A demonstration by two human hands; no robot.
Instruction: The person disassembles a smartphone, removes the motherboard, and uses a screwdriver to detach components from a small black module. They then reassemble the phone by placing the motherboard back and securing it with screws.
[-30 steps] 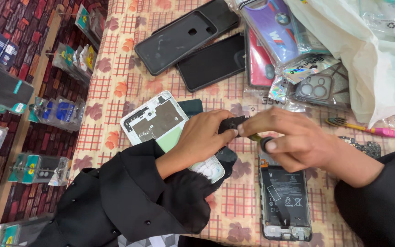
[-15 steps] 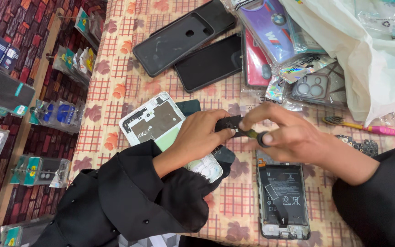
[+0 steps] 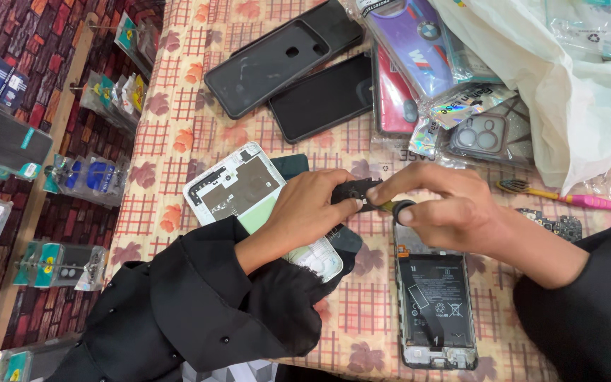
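My left hand (image 3: pixel 305 212) grips a small black phone part (image 3: pixel 353 191) at the middle of the table. My right hand (image 3: pixel 436 205) pinches a small screwdriver (image 3: pixel 397 207) with a black cap, its tip against that part. Under my left wrist lies a white phone frame (image 3: pixel 238 187). Below my right hand an opened phone (image 3: pixel 434 301) lies face down with its battery showing. Both arms wear black sleeves.
A black phone case (image 3: pixel 270 64) and a dark phone (image 3: pixel 327 95) lie at the back. Packaged cases (image 3: pixel 426 56) and a white plastic bag (image 3: pixel 567 106) fill the right. A pink-handled brush (image 3: pixel 574 199) and a small circuit board (image 3: pixel 556 225) lie right. Shelves with packaged goods (image 3: pixel 86 177) stand left.
Both hands have shifted slightly up on the table while staying together on the black part; the screwdriver stays against it.
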